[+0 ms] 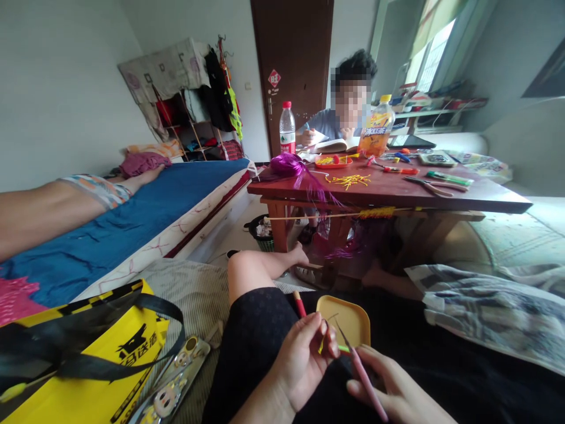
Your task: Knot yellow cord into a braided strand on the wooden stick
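Note:
My left hand (304, 356) is closed in a pinch above my lap, holding a small yellow strip (321, 345) with a thin wire-like end. In my right hand (388, 377) is a slim pink tool with a dark pointed tip, which looks like tweezers (362, 374); its tip is close to the left fingertips. A light green stick (344, 348) shows between the two hands; which one holds it I cannot tell. Behind them on my lap lies a yellow tray (348, 312). A red stick with a tan end (299, 303) pokes out beyond my left hand.
Ahead stands a red-brown table (485, 197) with purple tinsel (286, 166), yellow pieces (351, 181), pliers (428, 186) and bottles. A person (324, 121) sits behind it with an open book. A yellow bag (132, 347) is at left; another person's legs (66, 206) lie on the bed.

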`<action>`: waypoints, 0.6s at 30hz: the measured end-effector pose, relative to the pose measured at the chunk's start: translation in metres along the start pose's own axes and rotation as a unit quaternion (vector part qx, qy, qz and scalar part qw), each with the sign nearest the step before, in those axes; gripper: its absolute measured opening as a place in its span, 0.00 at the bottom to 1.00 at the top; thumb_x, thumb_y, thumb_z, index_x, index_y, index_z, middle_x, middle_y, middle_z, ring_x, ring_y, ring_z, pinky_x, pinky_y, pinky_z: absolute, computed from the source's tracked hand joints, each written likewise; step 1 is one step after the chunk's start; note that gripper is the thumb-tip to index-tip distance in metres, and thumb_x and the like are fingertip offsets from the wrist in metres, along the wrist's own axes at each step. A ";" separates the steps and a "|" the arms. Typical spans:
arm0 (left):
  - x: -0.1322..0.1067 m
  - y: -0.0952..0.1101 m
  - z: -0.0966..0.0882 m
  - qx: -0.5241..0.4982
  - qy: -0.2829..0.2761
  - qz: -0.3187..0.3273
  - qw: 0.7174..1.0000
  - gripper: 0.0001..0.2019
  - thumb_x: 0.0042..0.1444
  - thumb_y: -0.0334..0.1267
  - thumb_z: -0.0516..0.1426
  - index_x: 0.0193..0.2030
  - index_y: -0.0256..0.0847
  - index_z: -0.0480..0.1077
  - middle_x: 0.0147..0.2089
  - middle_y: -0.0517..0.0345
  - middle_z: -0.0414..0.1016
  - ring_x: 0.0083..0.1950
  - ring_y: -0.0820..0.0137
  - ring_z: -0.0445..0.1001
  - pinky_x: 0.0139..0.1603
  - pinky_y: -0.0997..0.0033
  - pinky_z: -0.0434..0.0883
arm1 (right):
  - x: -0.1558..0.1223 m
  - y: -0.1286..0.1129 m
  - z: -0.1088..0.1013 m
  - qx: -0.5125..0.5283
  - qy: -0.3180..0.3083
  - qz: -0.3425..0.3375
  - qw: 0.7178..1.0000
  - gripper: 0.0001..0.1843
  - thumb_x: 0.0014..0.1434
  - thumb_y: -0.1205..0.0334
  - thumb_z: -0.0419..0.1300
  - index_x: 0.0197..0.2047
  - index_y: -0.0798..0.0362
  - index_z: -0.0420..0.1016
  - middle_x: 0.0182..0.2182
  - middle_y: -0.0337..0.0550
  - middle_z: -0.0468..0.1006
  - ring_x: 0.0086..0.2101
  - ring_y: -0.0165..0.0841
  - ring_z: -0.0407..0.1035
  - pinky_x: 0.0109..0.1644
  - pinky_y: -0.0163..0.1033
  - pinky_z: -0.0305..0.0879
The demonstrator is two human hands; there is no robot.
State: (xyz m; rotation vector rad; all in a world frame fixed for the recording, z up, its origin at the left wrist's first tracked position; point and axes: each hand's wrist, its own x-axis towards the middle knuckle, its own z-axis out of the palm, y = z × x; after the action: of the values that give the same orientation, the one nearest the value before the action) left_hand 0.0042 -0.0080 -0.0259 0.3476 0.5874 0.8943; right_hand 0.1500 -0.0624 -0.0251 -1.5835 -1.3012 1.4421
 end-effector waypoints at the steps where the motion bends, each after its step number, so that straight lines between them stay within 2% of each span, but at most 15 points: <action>1: 0.000 -0.001 0.000 0.009 0.003 -0.008 1.000 0.12 0.47 0.37 0.61 0.21 0.33 0.65 0.22 0.58 0.67 0.23 0.77 0.65 0.28 0.77 0.61 | 0.002 0.000 0.000 0.004 -0.023 -0.003 1.000 0.22 0.42 0.43 0.60 0.31 0.55 0.71 0.32 0.44 0.72 0.38 0.42 0.65 0.43 0.38 0.61; 4: 0.001 -0.004 0.001 0.030 0.012 -0.032 0.999 0.13 0.46 0.38 0.62 0.21 0.34 0.64 0.21 0.58 0.67 0.21 0.77 0.64 0.27 0.77 0.61 | 0.011 0.003 -0.001 0.038 -0.093 -0.030 0.994 0.25 0.46 0.45 0.59 0.39 0.58 0.72 0.34 0.43 0.74 0.41 0.42 0.64 0.44 0.37 0.59; 6: 0.001 -0.005 0.001 0.039 0.020 -0.038 0.998 0.13 0.46 0.39 0.62 0.21 0.34 0.64 0.20 0.59 0.67 0.21 0.76 0.64 0.26 0.77 0.61 | 0.016 0.007 -0.002 0.056 -0.121 -0.052 0.990 0.26 0.47 0.45 0.59 0.40 0.59 0.72 0.34 0.42 0.74 0.39 0.41 0.64 0.43 0.37 0.59; 11: 0.004 -0.006 -0.002 0.044 0.030 -0.041 0.998 0.13 0.45 0.39 0.62 0.21 0.33 0.64 0.20 0.59 0.66 0.21 0.77 0.64 0.25 0.77 0.61 | 0.019 0.007 -0.003 0.070 -0.152 -0.077 0.983 0.26 0.49 0.44 0.57 0.39 0.60 0.73 0.30 0.40 0.72 0.35 0.37 0.63 0.39 0.35 0.58; 18: 0.008 -0.005 -0.007 0.064 0.030 -0.034 0.997 0.14 0.45 0.40 0.62 0.21 0.34 0.64 0.19 0.60 0.66 0.20 0.77 0.63 0.25 0.77 0.61 | 0.014 -0.004 -0.003 0.072 -0.143 -0.023 0.987 0.29 0.47 0.41 0.57 0.42 0.59 0.73 0.34 0.41 0.74 0.40 0.41 0.64 0.45 0.38 0.58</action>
State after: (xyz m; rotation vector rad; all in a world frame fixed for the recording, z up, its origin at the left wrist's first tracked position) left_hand 0.0072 -0.0043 -0.0371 0.4155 0.7096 0.8062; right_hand 0.1511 -0.0471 -0.0258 -1.2783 -1.3463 1.7417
